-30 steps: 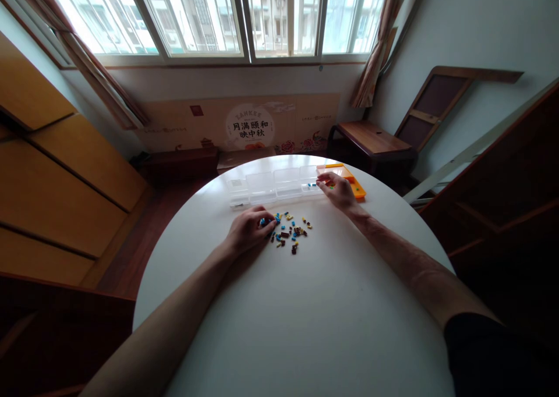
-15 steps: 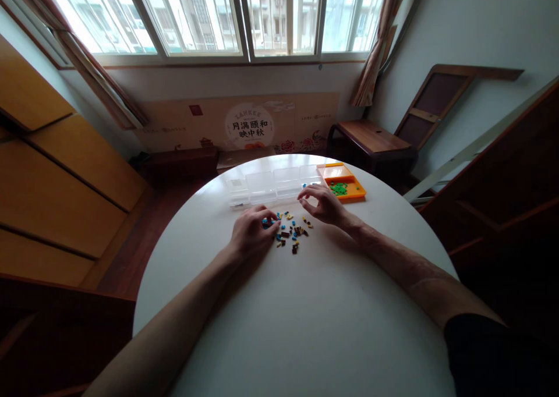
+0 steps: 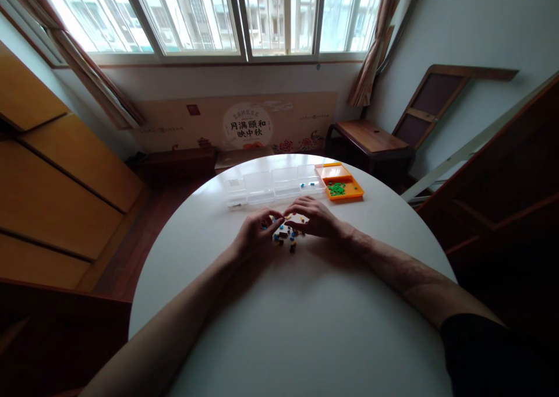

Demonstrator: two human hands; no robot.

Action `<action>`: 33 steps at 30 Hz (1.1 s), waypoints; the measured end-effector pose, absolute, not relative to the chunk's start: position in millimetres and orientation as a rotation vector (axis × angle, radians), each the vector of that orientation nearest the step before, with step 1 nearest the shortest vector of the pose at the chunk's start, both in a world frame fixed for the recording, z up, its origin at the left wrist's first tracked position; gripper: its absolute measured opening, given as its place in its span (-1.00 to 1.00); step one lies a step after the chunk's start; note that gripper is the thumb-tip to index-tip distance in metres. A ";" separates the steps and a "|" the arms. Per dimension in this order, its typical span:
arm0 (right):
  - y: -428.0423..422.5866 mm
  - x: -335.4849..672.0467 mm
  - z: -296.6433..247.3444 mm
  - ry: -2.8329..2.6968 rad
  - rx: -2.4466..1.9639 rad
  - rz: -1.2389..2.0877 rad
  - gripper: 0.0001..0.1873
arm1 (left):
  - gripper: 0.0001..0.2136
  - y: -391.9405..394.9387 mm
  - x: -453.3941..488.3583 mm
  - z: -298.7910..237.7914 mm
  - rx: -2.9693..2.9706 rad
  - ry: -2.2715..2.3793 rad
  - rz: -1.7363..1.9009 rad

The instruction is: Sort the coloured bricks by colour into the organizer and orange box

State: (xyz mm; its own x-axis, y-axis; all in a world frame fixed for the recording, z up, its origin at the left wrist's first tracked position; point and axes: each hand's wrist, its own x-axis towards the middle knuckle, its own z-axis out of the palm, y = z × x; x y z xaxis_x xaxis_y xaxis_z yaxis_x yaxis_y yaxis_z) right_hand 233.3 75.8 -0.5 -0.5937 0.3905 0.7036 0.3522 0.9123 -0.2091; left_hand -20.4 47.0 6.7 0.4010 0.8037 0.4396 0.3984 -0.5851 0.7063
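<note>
A small heap of tiny blue, brown and yellow pieces (image 3: 286,235) lies on the round white table (image 3: 297,315). My left hand (image 3: 255,234) rests at the heap's left side, fingers curled and pinched on some pieces. My right hand (image 3: 315,218) hovers over the heap's right side with fingers bent down onto it; what it holds, if anything, is hidden. Behind the heap stands a row of clear plastic boxes (image 3: 273,185), the rightmost with a few blue pieces (image 3: 309,184). An orange tray (image 3: 339,181) with green pieces (image 3: 335,188) sits at the row's right end.
The table's far edge is just behind the boxes. A dark wooden side table (image 3: 369,138) and a folded wooden frame (image 3: 441,103) stand at the right wall. Wooden cabinets (image 3: 56,170) line the left. Windows fill the back wall.
My right hand has come back from the orange tray to the heap of pieces. My left hand stayed at the heap, fingers shifting slightly. The view tilted a little.
</note>
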 end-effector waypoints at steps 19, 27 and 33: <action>100.9 259.0 -0.1 -1.589 -1.115 0.147 -0.83 | -0.72 53.3 -32.8 15.2 2.098 1.257 1.210; 114.9 268.8 -15.6 -1.529 -1.233 0.326 -0.72 | -0.81 65.3 -52.1 11.5 2.226 1.273 1.063; 104.4 260.7 -11.7 -1.664 -1.153 0.265 -0.85 | -0.83 61.8 -57.3 17.3 2.337 1.243 0.980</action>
